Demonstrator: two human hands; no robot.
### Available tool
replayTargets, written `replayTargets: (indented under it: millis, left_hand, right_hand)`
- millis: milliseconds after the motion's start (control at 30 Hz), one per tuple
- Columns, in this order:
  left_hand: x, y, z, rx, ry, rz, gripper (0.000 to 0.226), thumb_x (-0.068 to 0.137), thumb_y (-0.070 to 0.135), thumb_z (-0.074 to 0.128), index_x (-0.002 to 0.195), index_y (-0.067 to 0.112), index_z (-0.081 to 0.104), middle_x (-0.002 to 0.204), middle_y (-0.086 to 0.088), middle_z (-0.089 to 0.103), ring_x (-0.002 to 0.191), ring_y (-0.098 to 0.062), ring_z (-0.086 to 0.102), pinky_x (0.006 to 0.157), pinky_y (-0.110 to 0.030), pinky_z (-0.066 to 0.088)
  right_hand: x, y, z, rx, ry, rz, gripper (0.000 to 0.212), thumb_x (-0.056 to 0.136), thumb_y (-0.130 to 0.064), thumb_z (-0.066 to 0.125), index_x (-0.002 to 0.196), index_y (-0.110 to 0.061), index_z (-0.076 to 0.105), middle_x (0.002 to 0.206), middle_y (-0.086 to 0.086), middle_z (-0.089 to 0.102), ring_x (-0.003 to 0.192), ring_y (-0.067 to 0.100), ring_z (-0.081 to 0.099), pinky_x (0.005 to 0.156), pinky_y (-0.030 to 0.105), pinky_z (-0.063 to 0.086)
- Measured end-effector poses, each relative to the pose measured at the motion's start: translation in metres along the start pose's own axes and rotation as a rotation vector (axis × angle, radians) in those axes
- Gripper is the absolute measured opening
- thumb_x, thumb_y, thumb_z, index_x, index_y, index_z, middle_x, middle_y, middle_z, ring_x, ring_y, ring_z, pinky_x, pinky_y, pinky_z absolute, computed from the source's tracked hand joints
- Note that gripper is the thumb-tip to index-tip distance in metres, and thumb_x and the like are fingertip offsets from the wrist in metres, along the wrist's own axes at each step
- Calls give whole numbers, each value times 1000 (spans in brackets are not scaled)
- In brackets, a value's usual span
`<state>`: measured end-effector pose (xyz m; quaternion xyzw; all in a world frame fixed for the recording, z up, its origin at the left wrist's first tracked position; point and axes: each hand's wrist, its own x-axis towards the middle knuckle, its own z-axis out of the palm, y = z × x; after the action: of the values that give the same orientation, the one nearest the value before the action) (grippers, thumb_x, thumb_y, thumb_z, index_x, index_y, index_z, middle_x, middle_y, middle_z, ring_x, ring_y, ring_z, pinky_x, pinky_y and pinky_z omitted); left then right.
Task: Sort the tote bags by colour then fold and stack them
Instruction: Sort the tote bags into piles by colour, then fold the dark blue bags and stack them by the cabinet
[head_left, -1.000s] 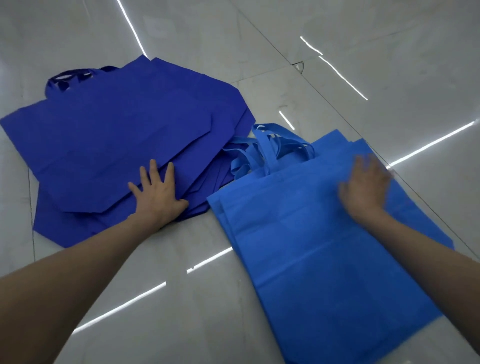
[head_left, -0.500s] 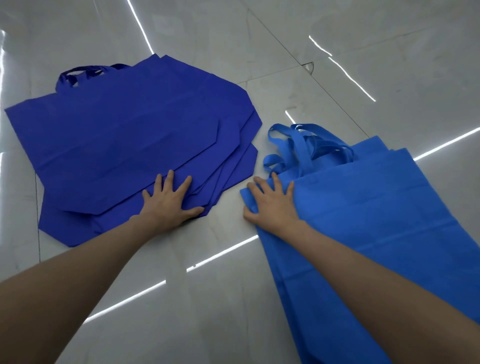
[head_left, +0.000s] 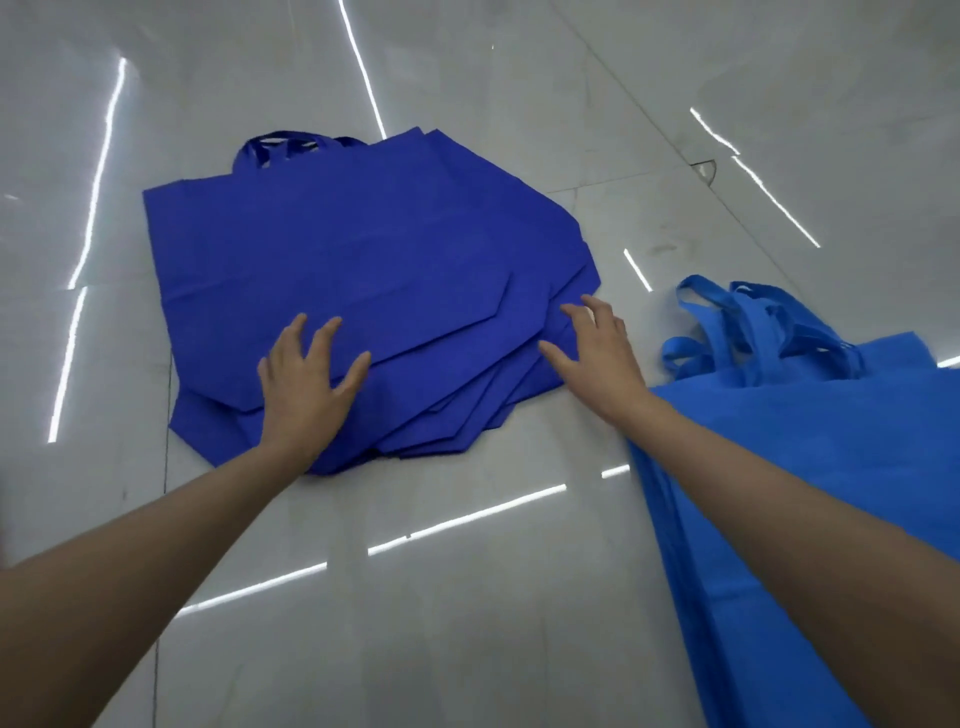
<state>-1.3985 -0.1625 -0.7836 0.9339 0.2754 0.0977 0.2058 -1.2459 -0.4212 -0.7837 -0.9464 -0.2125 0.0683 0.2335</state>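
The sorting by colour looks done: the dark blue tote bags (head_left: 363, 260) lie in one fanned pile on the tiled floor (head_left: 467, 597) toward 11 o'clock from the middle of the view, their dark handles (head_left: 280, 148) pointing away at 12, and the light blue tote bags (head_left: 831, 467) lie in a separate pile at 4 o'clock, with the light handles (head_left: 753, 322) bunched at its far end. The two piles are apart, with bare floor between them. Neither pile shows a folded bag yet, and the dark one is untidy, its corners stepped out along the near right side. The left hand (head_left: 306, 384) rests flat on the near edge of the dark pile, fingers straight, spread and released, pressing down and grasping nothing. The right hand (head_left: 597, 348) is at the pile's 4 o'clock corner, fingers loosely spread with the tips at the stepped edges, and it holds nothing that can be seen. My reading is that the dark pile is being squared up before folding, so the folding and stacking of both colours is all left to do.
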Motion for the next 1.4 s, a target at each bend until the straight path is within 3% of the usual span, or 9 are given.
replayTargets:
  millis: [200,367,533,800,867,1000,1167,1267,1400]
  left_hand:
    - [15,-61,-17,102,-53,-435,69,89,61,41,148,33,18,156,-17,-1,142,-38,1,111,-58,9]
    - [40,-77,-20,-180,5,-805,86,77,70,52,147,35,17,148,-23,16,133,-46,19,106,-60,23]
    - [42,-82,-14,-127,-40,-778,90,74,73,54,144,24,28,141,-21,26,130,-41,24,105,-56,26]
    - [45,-93,-27,-296,82,-874,99,68,68,66,139,11,26,140,-20,33,125,-43,37,102,-58,34]
    - [45,-91,-28,-285,81,-873,98,69,67,65,140,12,26,140,-20,31,125,-43,36,102,-58,34]
    - [48,-82,-26,-293,75,-855,98,69,68,65,141,14,26,142,-19,28,128,-41,32,103,-56,31]
    - [45,-84,-32,-410,53,-848,90,70,63,68,139,22,28,142,-15,28,125,-40,37,101,-54,34]
    - [39,-94,-43,-481,106,-833,82,73,59,68,137,22,32,142,-11,35,124,-36,41,101,-48,35]
    - [23,-109,-52,-508,61,-776,77,75,49,72,136,21,34,143,-6,38,125,-33,41,100,-45,37]
  right_hand:
    - [64,-27,18,-78,-181,64,66,90,-59,46,147,-33,26,159,3,4,144,32,7,115,51,15]
    - [101,-27,22,-114,-237,207,77,84,-72,41,149,-41,12,159,-1,-9,145,34,-6,114,58,4]
    - [105,-23,31,-97,-336,346,80,84,-75,34,149,-41,5,159,4,-11,144,36,-9,115,56,3]
    - [41,-54,58,-290,71,203,61,93,-59,34,134,-14,41,137,14,39,120,36,37,98,45,30]
    - [61,-46,48,-267,118,239,63,92,-59,37,134,-12,39,137,16,37,121,36,36,100,47,29]
    - [110,-35,28,33,-149,398,89,85,-70,40,150,-16,12,151,13,21,136,36,21,108,49,26]
    - [108,-48,32,225,-214,421,80,80,-69,49,134,-11,40,131,8,50,113,33,51,93,44,45]
    - [85,-49,37,197,-224,407,68,82,-60,56,126,-9,44,120,4,54,106,30,56,86,40,48]
    - [62,-50,35,542,-211,500,50,77,-40,71,112,-8,55,116,5,61,99,28,60,90,44,51]
